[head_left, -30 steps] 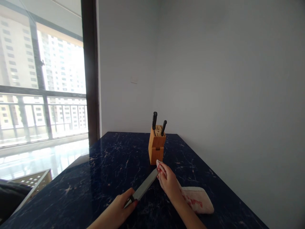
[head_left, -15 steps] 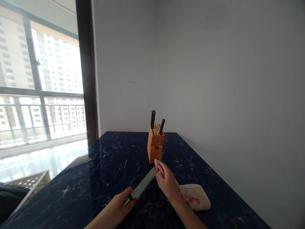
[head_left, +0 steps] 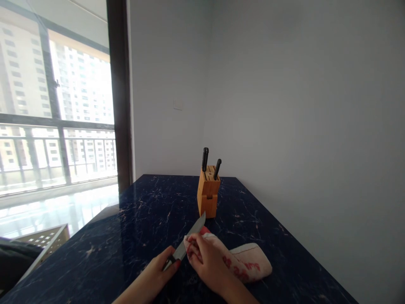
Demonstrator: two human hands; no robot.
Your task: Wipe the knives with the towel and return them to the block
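My left hand (head_left: 158, 276) is closed round the handle of a kitchen knife (head_left: 190, 238), whose grey blade points up and away toward the knife block. My right hand (head_left: 205, 264) pinches a white cloth with red print (head_left: 248, 264) against the blade near the handle. The rest of the cloth trails to the right on the dark blue marbled table (head_left: 133, 228). A wooden knife block (head_left: 208, 194) with two black handles in it stands just beyond the knife tip.
A grey wall runs along the table's right and far sides. A large window with a dark frame (head_left: 119, 97) is at the left. A perforated pale box (head_left: 41, 240) sits low beside the table's left edge.
My right hand has slid the cloth down the blade from the tip toward the handle. The left hand and knife have stayed nearly still.
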